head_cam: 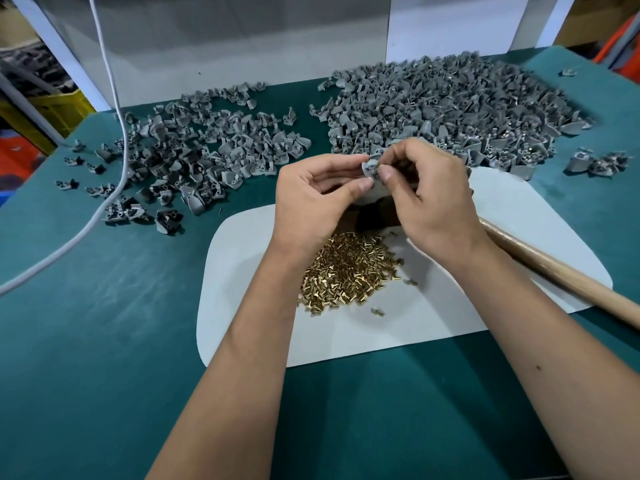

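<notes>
Part [369,167], axis unclear, pinched: left hand [311,197], right hand [431,192].

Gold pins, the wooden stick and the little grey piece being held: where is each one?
gold pins [349,268], head view, middle of the heap.
wooden stick [561,271], head view, middle of its shaft.
grey piece [369,167], head view, its curved edge that shows.

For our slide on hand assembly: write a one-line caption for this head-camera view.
Left hand and right hand pinch a grey part above a heap of brass pins on a white mat.
</notes>
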{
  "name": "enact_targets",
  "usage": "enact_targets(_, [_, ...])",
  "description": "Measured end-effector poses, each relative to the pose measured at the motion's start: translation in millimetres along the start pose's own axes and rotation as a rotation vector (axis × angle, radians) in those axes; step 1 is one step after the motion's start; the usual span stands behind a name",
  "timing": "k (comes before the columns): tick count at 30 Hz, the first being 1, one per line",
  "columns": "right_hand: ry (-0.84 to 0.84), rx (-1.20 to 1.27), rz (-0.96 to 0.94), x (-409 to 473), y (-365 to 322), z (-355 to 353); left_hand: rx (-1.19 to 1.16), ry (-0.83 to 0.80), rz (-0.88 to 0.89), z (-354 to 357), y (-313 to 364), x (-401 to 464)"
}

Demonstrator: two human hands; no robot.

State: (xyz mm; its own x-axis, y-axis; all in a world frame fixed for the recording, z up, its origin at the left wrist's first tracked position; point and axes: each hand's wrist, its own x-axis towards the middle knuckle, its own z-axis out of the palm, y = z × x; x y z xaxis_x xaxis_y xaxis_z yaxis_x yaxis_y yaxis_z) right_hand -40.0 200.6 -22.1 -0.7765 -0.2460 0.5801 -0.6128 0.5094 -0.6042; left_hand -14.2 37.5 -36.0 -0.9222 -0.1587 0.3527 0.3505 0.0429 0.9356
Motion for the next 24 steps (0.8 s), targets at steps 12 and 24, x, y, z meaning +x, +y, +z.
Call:
enact_targets(12, [0.021, 0.009, -0.010, -0.7, -1.9, -3.5, -0.162, -0.009, -0.101, -0.2, -3.7, -1.3])
enact_targets(24, [0.020, 0.001, 0.045, -1.4, -5.8, -1.1, -0.138, 0.006, -0.115, 2.8, -2.0, -3.6])
